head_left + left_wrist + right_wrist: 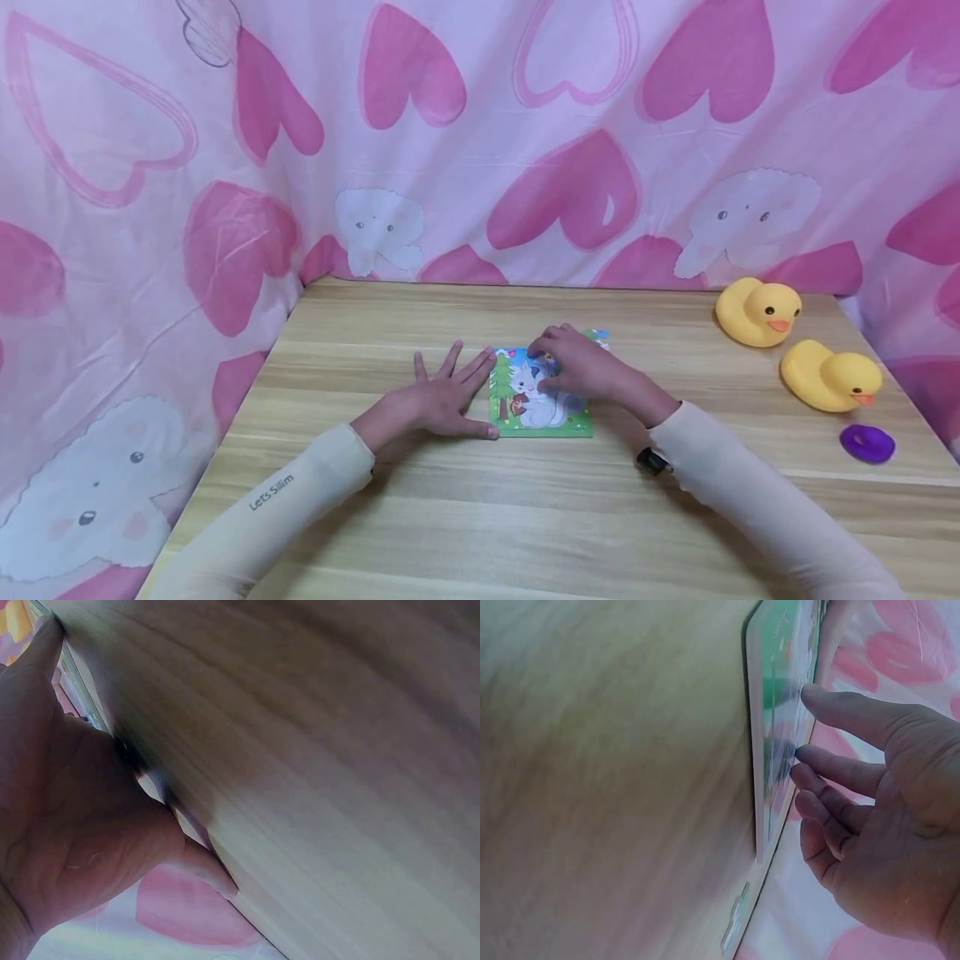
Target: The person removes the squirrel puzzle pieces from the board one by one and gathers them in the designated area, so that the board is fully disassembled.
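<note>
A square picture puzzle board (542, 417) with a white squirrel-like animal and a green tree lies flat on the wooden table. At its left side my left hand (442, 402) rests with spread fingers, thumb at the lower left corner and fingertips at the upper left corner. Over the board's upper right is my right hand (577, 362). In the right wrist view, thumb and index fingertips of the right hand (877, 795) touch the board's face, set apart; the other fingers bend loosely. Beyond this hand lies a loose puzzle piece (600, 336), partly hidden in the head view.
Two yellow rubber ducks (757, 312) stand at the table's right side. Nearer, at the right, lies a small purple ring-shaped object (867, 443). A pink heart-patterned curtain (480, 167) hangs behind and along both sides of the table (480, 517).
</note>
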A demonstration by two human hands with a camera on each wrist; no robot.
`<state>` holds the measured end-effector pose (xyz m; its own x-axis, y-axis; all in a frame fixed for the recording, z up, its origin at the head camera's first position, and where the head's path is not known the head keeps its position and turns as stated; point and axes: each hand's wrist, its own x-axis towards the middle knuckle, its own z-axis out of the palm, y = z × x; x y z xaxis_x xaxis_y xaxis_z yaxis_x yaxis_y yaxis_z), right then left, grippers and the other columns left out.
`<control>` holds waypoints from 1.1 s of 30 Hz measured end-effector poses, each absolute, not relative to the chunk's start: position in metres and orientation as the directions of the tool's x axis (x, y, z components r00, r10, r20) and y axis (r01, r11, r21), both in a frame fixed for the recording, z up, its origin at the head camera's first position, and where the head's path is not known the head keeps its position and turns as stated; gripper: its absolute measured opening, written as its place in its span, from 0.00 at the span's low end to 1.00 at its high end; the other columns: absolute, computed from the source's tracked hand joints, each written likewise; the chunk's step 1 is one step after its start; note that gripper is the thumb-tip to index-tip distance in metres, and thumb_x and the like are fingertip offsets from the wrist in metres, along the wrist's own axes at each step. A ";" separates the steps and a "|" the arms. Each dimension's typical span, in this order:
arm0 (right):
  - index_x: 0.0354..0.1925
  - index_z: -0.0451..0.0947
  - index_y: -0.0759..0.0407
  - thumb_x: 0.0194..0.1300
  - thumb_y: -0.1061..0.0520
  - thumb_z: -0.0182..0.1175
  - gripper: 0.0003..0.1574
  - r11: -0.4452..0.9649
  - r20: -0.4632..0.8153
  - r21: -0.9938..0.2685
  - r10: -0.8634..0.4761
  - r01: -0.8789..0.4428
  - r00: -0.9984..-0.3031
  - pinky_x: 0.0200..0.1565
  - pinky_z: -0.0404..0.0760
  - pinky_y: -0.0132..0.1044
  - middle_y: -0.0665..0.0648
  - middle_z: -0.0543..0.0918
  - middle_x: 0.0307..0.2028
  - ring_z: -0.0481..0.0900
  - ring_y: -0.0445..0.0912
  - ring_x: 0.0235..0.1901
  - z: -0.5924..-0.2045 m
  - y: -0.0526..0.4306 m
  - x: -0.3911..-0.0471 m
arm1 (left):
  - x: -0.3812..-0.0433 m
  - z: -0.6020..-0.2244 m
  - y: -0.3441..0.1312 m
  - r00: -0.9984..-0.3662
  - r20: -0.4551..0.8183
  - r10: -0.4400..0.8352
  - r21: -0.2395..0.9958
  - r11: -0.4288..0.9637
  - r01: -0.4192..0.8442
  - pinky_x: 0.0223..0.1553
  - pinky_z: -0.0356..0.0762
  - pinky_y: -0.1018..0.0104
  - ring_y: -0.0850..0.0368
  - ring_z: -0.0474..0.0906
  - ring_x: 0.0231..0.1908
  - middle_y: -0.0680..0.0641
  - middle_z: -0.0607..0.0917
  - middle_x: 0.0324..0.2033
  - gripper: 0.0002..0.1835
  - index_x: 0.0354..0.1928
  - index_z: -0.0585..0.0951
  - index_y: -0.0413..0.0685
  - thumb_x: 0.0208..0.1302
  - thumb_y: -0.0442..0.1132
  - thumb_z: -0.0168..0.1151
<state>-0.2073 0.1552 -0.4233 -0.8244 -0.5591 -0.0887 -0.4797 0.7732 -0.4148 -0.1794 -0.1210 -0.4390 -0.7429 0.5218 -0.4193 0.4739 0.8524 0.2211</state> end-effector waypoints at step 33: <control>0.58 0.77 0.58 0.58 0.58 0.81 0.33 0.739 -0.126 -0.523 -0.561 -0.425 -0.818 0.57 0.80 0.46 0.55 0.80 0.50 0.75 0.49 0.50 -0.428 0.151 -0.224 | -0.178 -0.439 -0.121 -0.741 -0.406 0.535 0.252 0.845 0.472 0.67 0.20 0.10 0.38 0.19 0.84 0.64 0.28 0.85 0.65 0.85 0.31 0.69 0.59 0.85 0.54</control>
